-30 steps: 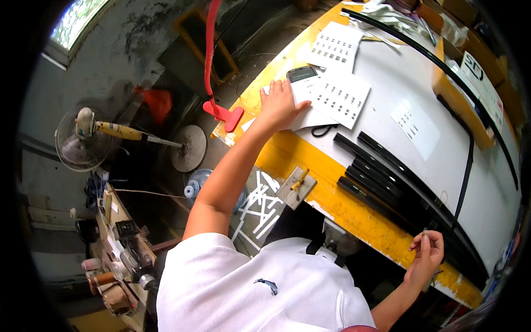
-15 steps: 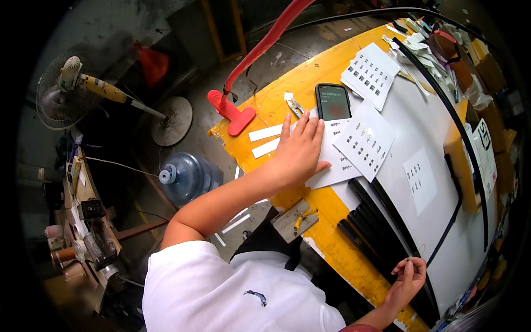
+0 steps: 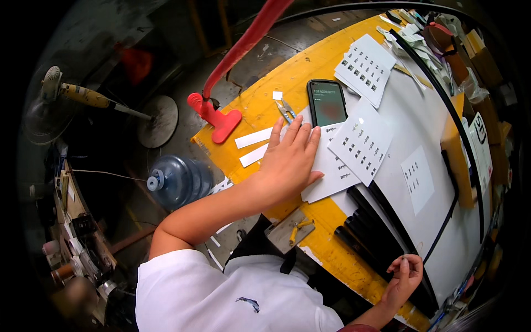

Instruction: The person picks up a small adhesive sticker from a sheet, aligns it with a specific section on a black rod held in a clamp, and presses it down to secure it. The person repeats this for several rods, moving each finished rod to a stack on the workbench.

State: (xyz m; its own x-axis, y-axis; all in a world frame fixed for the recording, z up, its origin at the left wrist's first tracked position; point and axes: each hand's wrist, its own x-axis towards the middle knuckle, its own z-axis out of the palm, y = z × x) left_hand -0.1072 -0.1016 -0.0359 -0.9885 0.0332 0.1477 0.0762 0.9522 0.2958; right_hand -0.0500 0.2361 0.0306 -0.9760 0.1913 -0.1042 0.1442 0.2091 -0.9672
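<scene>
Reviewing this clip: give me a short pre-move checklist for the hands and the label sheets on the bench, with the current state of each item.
1. Left hand flat on the white sheets: ok, palm down, fingers spread.
2. Right hand at the black strips: ok, fingertips pinched together beside them; whether it holds anything, cannot tell.
3. Phone free of the left hand: ok, it lies just past the fingertips, screen lit.
4. Small snips out of the way: ok, beside the phone, untouched.
5. Label sheet lying flat: ok, overlapping the sheets under the hand.

White short-sleeved shirt (image 3: 221, 293) with a small dark chest mark; bare forearms.
</scene>
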